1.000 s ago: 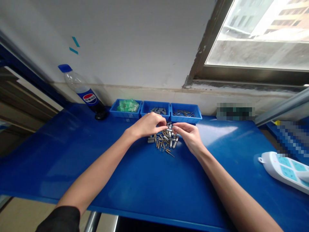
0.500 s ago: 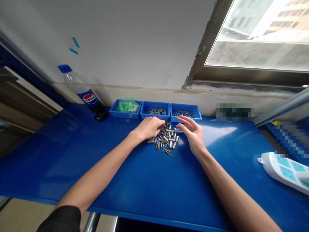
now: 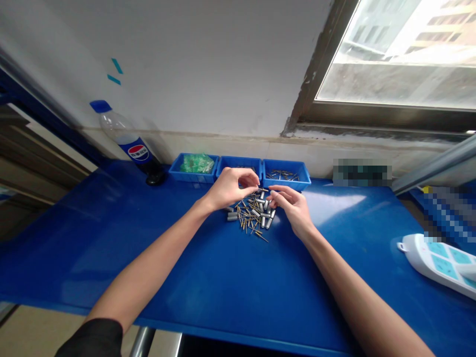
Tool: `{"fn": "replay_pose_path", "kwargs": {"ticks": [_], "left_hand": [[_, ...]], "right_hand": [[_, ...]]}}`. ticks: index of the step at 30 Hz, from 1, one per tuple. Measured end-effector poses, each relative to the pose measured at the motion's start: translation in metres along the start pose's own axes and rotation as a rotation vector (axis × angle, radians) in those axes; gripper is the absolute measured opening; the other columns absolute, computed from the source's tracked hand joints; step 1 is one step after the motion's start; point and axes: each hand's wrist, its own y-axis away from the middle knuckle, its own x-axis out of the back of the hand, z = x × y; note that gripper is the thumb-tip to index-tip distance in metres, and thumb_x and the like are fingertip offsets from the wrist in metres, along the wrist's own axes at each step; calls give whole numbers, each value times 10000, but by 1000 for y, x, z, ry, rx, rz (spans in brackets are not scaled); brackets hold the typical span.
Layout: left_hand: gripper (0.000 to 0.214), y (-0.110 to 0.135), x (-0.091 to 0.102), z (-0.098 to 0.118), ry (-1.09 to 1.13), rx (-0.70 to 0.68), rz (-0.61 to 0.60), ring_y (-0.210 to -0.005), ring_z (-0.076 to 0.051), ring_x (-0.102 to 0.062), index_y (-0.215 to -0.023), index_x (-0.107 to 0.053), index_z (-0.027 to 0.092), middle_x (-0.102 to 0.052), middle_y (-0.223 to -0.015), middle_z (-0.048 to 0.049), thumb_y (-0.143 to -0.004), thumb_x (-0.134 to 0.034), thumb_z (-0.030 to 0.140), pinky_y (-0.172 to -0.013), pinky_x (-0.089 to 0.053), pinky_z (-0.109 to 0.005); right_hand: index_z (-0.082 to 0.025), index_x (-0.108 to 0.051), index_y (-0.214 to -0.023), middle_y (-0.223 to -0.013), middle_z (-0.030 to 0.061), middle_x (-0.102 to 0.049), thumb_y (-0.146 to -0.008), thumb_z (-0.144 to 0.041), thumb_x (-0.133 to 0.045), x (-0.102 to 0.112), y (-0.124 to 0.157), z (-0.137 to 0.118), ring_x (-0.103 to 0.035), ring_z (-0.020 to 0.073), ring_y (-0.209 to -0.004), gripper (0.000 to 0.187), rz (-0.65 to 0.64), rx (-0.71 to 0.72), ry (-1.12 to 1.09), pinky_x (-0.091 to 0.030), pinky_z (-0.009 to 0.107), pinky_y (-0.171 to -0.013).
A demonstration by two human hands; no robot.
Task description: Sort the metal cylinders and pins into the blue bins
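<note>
A heap of small metal sleeves and brass pins [image 3: 253,214] lies on the blue table [image 3: 208,277]. Above the heap's far left edge my left hand [image 3: 228,188] hovers, thumb and fingers pinched on a small part that I cannot make out. My right hand [image 3: 292,204] rests at the heap's right edge, its fingers curled over the parts; what they hold, if anything, is hidden. Behind the heap stand three blue trays: the left tray [image 3: 177,173] holds green pieces, the middle tray [image 3: 226,162] grey sleeves, the right tray [image 3: 302,174] brass pins.
A cola bottle [image 3: 128,144] stands at the back left by the wall. At the right edge lies a white power strip [image 3: 435,263]. A window fills the upper right, and the table's front edge runs along the bottom.
My left hand has lifted from the heap toward the middle tray, now pinched. My right hand, spread open half a second ago, has curled and come down on the heap's right side.
</note>
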Motion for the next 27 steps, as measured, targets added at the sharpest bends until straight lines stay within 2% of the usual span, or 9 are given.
{"fn": "replay_pose_path", "kwargs": {"ticks": [5,10,13,16,19,21,27], "left_hand": [[90,1,-5,3,66,8,-28,-804,-170,-759,-902,-743,150,-794,-880,-47,-829,-760,200,-782,-599,-272],[79,2,-3,3,29,17,-118,-787,-158,-748,-902,-748,156,-790,-854,-29,-823,-746,165,-754,-578,-246],[130,2,0,-1,-93,23,-209,-828,-171,-745,-960,-764,160,-796,-903,-42,-833,-743,174,-775,-568,-258],[149,4,1,-11,-304,47,-250,-866,-196,-737,-985,-783,163,-795,-945,-70,-847,-739,194,-804,-554,-289],[134,7,-3,-19,-451,93,-273,-864,-211,-731,-966,-789,170,-791,-956,-81,-844,-738,194,-780,-540,-296],[140,8,-7,-21,-506,113,-279,-851,-216,-726,-957,-787,175,-788,-952,-81,-831,-728,166,-744,-527,-294],[239,8,-16,-23,-474,124,-253,-724,-176,-695,-914,-782,162,-770,-840,-65,-780,-627,38,-653,-488,-260]], "right_hand": [[-241,-805,-1075,-915,50,-816,-803,-496,-848,-3,2,2,-733,211,-778,375,-80,-48,-58,-585,365,-774],[-235,-826,-969,-823,36,-804,-767,-488,-877,-2,1,8,-725,211,-747,328,-49,-28,-31,-578,358,-747],[-227,-824,-964,-822,42,-804,-774,-478,-873,-1,-1,9,-732,215,-742,319,-4,-13,-15,-589,376,-760],[-228,-805,-1053,-996,70,-824,-789,-447,-867,1,-2,8,-767,231,-845,349,117,57,-50,-605,420,-876],[-242,-754,-1209,-1228,104,-784,-794,-427,-860,4,-4,6,-770,265,-1013,467,181,98,-67,-591,462,-981],[-236,-736,-1230,-1252,116,-773,-788,-428,-858,6,-4,5,-766,276,-1024,497,192,86,-46,-599,475,-963],[-219,-758,-1085,-1119,103,-801,-817,-420,-818,6,-4,6,-747,225,-857,340,188,71,-15,-605,418,-822]]}}
